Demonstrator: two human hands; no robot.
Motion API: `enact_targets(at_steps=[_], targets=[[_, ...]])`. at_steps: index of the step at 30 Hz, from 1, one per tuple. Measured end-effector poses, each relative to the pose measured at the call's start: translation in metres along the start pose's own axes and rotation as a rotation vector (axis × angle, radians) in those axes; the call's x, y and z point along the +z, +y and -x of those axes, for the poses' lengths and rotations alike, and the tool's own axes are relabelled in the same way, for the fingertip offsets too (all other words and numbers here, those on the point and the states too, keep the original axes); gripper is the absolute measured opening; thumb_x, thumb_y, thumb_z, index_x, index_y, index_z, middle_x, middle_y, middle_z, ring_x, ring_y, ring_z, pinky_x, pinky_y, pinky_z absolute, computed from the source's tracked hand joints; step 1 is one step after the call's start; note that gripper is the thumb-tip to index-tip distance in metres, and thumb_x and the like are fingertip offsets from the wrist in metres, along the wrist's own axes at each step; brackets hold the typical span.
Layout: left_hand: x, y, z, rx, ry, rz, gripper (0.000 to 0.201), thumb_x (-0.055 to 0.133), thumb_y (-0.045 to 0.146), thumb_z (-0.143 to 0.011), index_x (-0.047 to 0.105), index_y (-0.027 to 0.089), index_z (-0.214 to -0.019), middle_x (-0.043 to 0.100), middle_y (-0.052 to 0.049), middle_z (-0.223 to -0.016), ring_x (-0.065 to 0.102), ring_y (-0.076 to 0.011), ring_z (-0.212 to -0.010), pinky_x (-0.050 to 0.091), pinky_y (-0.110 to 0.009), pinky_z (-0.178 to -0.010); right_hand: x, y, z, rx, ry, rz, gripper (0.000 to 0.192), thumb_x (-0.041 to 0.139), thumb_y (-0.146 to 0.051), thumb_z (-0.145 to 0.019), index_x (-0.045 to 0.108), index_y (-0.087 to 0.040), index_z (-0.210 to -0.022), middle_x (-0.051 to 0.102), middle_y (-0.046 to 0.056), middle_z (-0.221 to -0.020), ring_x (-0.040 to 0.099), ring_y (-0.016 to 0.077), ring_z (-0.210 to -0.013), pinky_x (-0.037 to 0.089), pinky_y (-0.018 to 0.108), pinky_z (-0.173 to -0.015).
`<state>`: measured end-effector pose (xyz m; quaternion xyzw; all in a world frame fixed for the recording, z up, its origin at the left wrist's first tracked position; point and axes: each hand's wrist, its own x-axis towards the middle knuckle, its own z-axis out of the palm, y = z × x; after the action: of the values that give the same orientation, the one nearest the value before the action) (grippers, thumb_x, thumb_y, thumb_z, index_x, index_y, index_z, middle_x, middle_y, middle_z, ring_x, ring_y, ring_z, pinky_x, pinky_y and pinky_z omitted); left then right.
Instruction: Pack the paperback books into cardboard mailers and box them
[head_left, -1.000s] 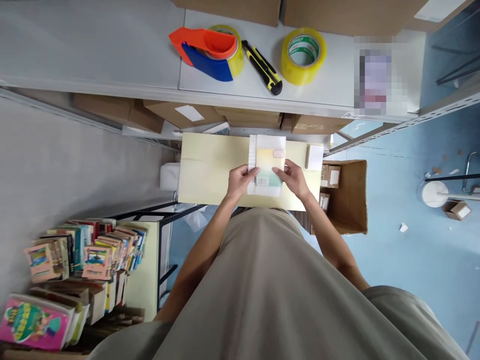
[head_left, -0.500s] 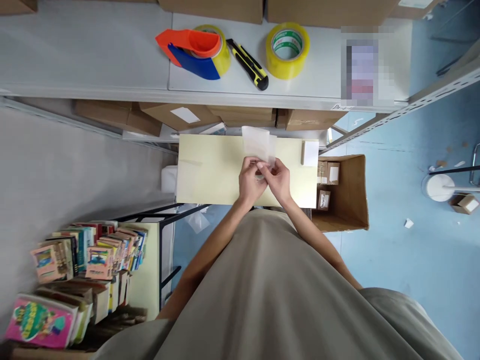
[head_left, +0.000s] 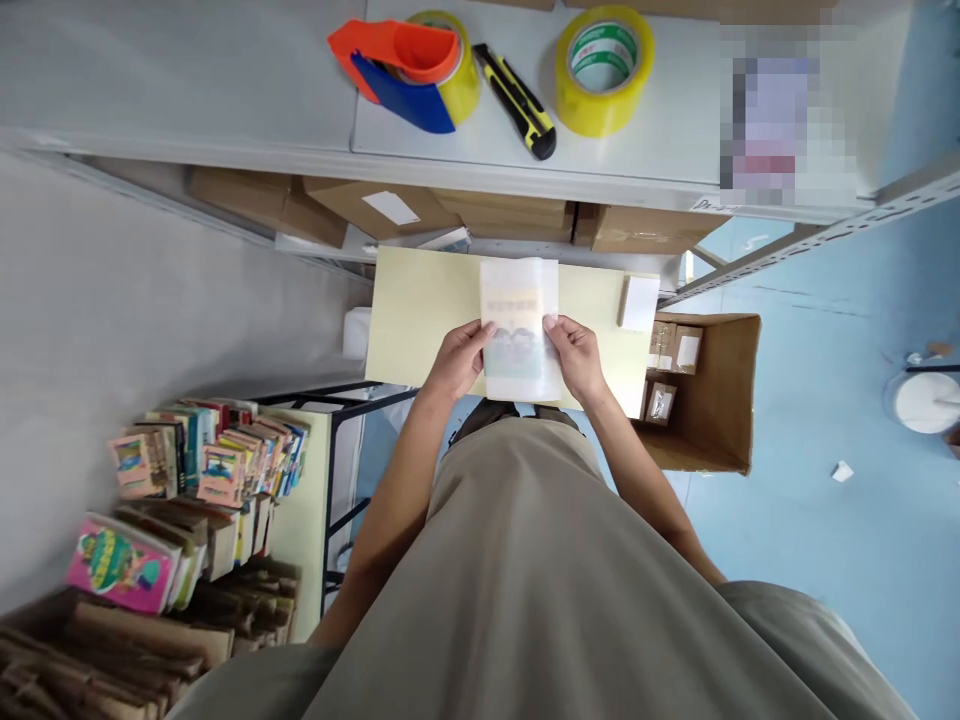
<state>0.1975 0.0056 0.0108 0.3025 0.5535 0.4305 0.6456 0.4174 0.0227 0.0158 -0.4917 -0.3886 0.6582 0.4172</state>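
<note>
A small yellow and green booklet inside a translucent white bag [head_left: 519, 325] is held flat over a pale yellow table [head_left: 420, 310]. My left hand [head_left: 459, 358] grips the bag's left edge. My right hand [head_left: 576, 355] grips its right edge. Both thumbs lie on top of the bag. A small white pad [head_left: 639, 303] lies on the table to the right of my hands.
A grey shelf above holds an orange and blue tape dispenser [head_left: 409, 65], a yellow and black utility knife [head_left: 519, 100] and a yellow tape roll [head_left: 604, 68]. An open cardboard box [head_left: 712, 400] stands at the right. Several books [head_left: 202, 465] are stacked at the lower left.
Half a second ago both hands pinched together at the bag's near end. They have since parted to its two sides, and the bag with the booklet lies flat between them.
</note>
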Motion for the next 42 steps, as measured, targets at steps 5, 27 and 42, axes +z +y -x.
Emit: enact_targets(at_steps=[5, 27, 42], targets=[[-0.014, 0.001, 0.016, 0.028, 0.215, -0.051, 0.063, 0.099, 0.078, -0.076, 0.077, 0.02, -0.091, 0.075, -0.005, -0.084, 0.076, -0.0238, -0.085, 0.062, -0.035, -0.073, 0.014, 0.026, -0.024, 0.051, -0.097, 0.064, 0.065, 0.074, -0.091, -0.096, 0.079, -0.026, -0.102, 0.073, 0.003, -0.088, 0.068, 0.0219, -0.084, 0.06, 0.037, -0.078], [-0.263, -0.019, -0.044, 0.047, 0.326, -0.086, 0.053, 0.091, 0.071, -0.076, 0.069, 0.023, -0.08, 0.07, -0.002, -0.08, 0.064, -0.0195, -0.079, 0.05, -0.029, -0.069, 0.232, 0.141, -0.115, 0.114, 0.002, 0.283, 0.066, 0.089, -0.079, -0.079, 0.078, -0.023, -0.112, 0.085, 0.009, -0.104, 0.079, 0.0235, -0.088, 0.071, 0.044, -0.085], [-0.372, -0.067, -0.179, -0.21, 0.367, -0.358, 0.031, 0.068, 0.011, -0.076, 0.078, 0.019, -0.104, 0.085, -0.018, -0.118, 0.081, -0.0351, -0.118, 0.06, -0.049, -0.116, 0.328, 0.241, -0.233, 0.424, 0.333, 0.629, 0.026, 0.067, -0.025, -0.099, 0.081, -0.02, -0.119, 0.088, 0.012, -0.125, 0.082, 0.0234, -0.106, 0.066, 0.039, -0.106]])
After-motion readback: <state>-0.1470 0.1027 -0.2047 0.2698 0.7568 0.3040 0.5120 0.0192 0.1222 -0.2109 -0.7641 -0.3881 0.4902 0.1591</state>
